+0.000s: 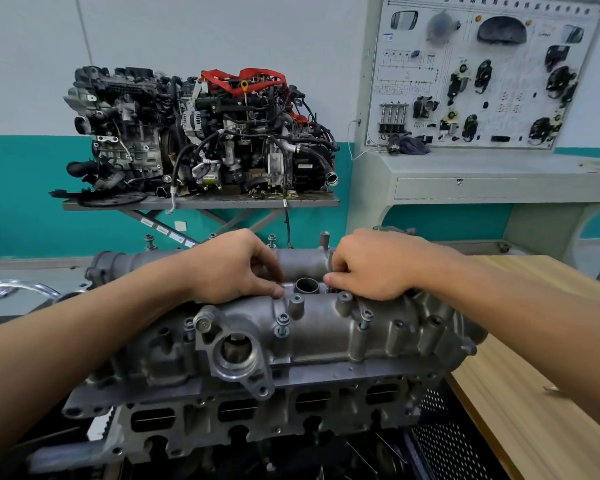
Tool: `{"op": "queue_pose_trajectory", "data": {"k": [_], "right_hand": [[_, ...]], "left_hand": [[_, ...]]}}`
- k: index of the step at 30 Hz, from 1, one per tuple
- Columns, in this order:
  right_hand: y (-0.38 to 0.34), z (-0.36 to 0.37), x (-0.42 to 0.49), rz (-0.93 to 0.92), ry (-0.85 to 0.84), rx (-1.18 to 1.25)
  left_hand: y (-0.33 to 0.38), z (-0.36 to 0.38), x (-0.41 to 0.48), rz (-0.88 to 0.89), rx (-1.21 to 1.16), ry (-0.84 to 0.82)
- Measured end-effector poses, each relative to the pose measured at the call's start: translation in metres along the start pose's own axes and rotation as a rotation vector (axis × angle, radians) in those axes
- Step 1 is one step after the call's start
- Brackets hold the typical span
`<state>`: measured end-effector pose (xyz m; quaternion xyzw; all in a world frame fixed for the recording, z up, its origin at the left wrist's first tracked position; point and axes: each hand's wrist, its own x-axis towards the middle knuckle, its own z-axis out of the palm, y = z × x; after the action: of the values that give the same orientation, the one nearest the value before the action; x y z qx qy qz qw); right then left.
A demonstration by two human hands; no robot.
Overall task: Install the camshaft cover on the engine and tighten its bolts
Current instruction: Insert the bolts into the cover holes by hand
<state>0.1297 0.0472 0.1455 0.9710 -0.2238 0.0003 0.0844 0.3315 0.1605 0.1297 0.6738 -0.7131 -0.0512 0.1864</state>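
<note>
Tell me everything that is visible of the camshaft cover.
The camshaft cover looks like bare grey cast metal and sits on the cylinder head. It has two long humps, a round open port, an upright tube between the humps, and raised bolts along its near edge. The left hand and right hand rest on it.

Behind, a complete engine (201, 133) with red hoses sits on a grey lift table (201, 203); right, a wiring display board (482, 74), wooden tabletop (499, 417).

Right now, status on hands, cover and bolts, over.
Left hand and right hand on camshaft cover, fingers curled beside centre tube; anything pinched hidden. Front bolts stand proud. Nothing blocking.
</note>
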Motion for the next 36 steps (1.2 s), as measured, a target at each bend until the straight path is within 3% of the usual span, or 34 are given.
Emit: {"op": "queue_pose_trajectory", "data": {"k": [3, 6, 10, 13, 15, 17, 19, 21, 30, 36], "right_hand": [[0.002, -0.003, -0.001, -0.008, -0.050, 0.004], [0.001, -0.002, 0.001, -0.008, -0.054, -0.027], [0.000, 0.003, 0.002, 0.032, -0.010, -0.063], [0.000, 0.002, 0.002, 0.094, 0.111, 0.047], [-0.003, -0.007, 0.004, 0.121, 0.303, 0.229], [-0.016, -0.023, 0.010, 0.031, 0.435, 0.417], [-0.039, -0.039, 0.020, -0.091, 0.415, 0.550], [-0.061, -0.048, 0.034, -0.119, 0.372, 0.578], [-0.120, -0.034, 0.066, -0.087, 0.408, 0.670], [-0.137, -0.030, 0.080, -0.054, 0.460, 0.645]], "left_hand": [[-0.001, 0.002, 0.001, -0.025, 0.004, 0.069], [-0.001, 0.001, 0.001, -0.012, -0.010, 0.026], [0.000, -0.003, 0.000, -0.016, -0.003, -0.054], [0.002, -0.009, -0.006, -0.006, -0.022, -0.078], [0.003, -0.015, -0.011, -0.051, -0.180, 0.033], [0.004, -0.023, -0.012, -0.235, -0.572, 0.151], [0.008, -0.032, -0.016, -0.393, -0.907, 0.125], [0.009, -0.037, -0.021, -0.414, -1.034, 0.101], [-0.009, -0.041, -0.047, -0.491, -0.936, 0.308], [-0.018, -0.040, -0.054, -0.486, -0.945, 0.257]]}}
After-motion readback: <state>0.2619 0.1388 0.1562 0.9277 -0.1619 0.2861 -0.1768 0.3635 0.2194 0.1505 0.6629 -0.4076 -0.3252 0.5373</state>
